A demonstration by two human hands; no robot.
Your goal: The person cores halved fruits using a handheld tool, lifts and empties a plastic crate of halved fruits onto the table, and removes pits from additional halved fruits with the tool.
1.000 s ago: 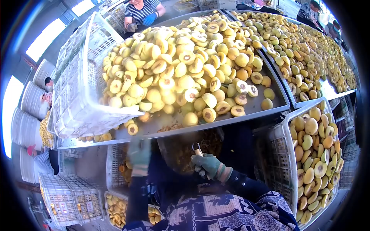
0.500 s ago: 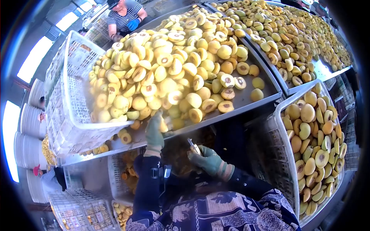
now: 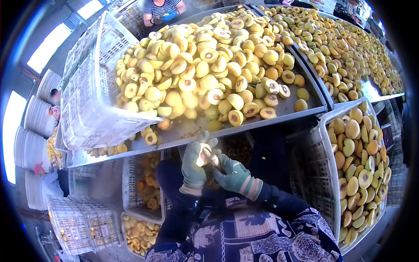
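My left hand (image 3: 190, 169), in a grey-green glove, is closed around a cut yellow peach half (image 3: 202, 155), its cut face turned toward my right hand. In my right hand (image 3: 236, 175), also gloved, is a small knife-like tool (image 3: 214, 160) with a metal end. Its tip meets the cut face of the peach half; the fingers hide most of the handle. Both hands are close together in front of my body, below the front edge of the metal table (image 3: 286, 107). Beyond them lies a large pile of peach halves (image 3: 192, 65), many with pits showing.
A white plastic crate (image 3: 89, 111) lies tipped on the table's left. At my right stands a crate (image 3: 326, 153) full of peach halves. Another crate (image 3: 127, 185) with orange pieces sits below the table. One co-worker (image 3: 161, 9) sits across; another person (image 3: 50, 180) is far left.
My left hand has come back from the table edge toward my body with a peach half. My right hand has brought the tool up against it. The view has shifted slightly.
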